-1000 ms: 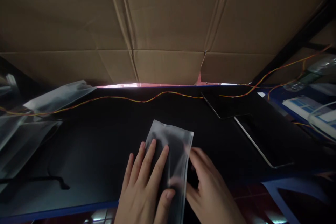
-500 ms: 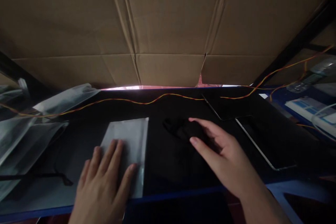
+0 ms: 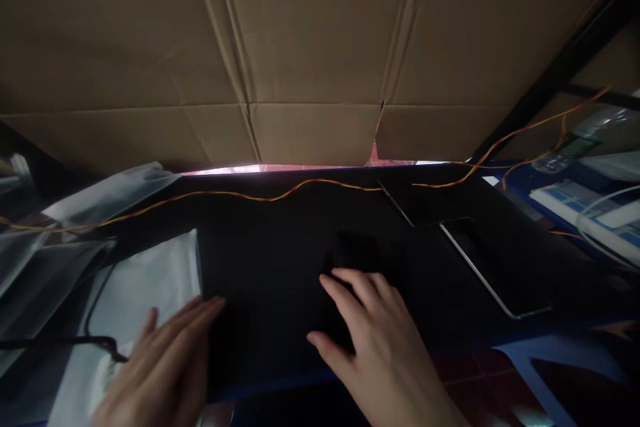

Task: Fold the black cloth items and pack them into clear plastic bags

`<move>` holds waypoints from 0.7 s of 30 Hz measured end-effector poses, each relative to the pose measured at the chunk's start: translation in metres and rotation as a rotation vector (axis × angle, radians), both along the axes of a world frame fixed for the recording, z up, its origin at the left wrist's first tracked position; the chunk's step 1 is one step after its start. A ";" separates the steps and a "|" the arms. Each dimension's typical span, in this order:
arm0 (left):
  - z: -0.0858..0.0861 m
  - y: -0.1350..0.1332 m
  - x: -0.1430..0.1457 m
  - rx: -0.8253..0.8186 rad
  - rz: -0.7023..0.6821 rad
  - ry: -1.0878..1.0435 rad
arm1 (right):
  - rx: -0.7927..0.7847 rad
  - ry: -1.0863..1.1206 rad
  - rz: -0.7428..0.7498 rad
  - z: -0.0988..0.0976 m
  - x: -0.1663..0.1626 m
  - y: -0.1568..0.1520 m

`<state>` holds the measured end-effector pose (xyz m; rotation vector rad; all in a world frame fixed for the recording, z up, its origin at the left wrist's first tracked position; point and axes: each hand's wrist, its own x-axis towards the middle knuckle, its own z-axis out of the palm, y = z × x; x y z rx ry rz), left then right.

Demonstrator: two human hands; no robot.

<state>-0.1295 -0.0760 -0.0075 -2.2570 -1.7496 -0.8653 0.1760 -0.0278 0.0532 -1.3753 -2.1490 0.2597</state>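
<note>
bag, frosted plastic (image 3: 165,270): one, flat on the black tabletop (image 3: 265,293) at your left, partly covered by your hand; black cord (image 3: 93,340) crossing it, over or beneath uncertain.

left hand (image 3: 163,360): one, fingers long and close together, set over the bag's right edge; palm hidden, so no telling whether it grips.

right hand (image 3: 377,327): one, half open, thumb well apart from arched fingers; dark item (image 3: 356,250) just beyond your fingertips, outline lost against the black; contact or grip cannot be told.

change noted: half a second ago the bag lay nearer the middle, with your right hand cupped about the dark item; now the bag sits farther left. meaning, by judgement: your bag and item are separate, the middle given over to the item.

also listed: slim dark slab, likely a phone (image 3: 497,273), right of your right hand; red-and-yellow twisted wire (image 3: 260,199) along the back.
</note>
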 end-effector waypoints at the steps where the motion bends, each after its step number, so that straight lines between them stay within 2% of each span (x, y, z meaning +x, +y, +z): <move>1: 0.000 -0.002 0.015 0.029 -0.078 -0.004 | -0.039 0.010 0.000 -0.003 -0.006 0.000; 3: 0.005 -0.004 0.047 0.086 -0.194 -0.038 | -0.121 0.119 0.002 -0.007 -0.011 0.002; 7: 0.022 0.000 0.099 0.052 -0.219 -0.080 | -0.308 0.563 -0.024 0.000 -0.006 0.003; 11: 0.030 0.016 0.113 -0.027 -0.175 -0.027 | -0.486 1.025 -0.205 0.006 0.016 0.006; 13: 0.029 0.023 0.106 -0.016 -0.187 0.041 | -0.464 1.172 -0.345 -0.001 0.036 0.008; 15: 0.025 0.027 0.094 0.015 -0.197 0.086 | -0.353 1.160 -0.516 -0.014 0.061 0.008; 17: 0.023 0.027 0.080 0.042 -0.206 0.094 | -0.224 0.967 -0.634 -0.027 0.085 0.004; 21: 0.020 0.019 0.055 -0.027 -0.248 0.081 | -0.032 0.475 -0.581 -0.037 0.108 -0.007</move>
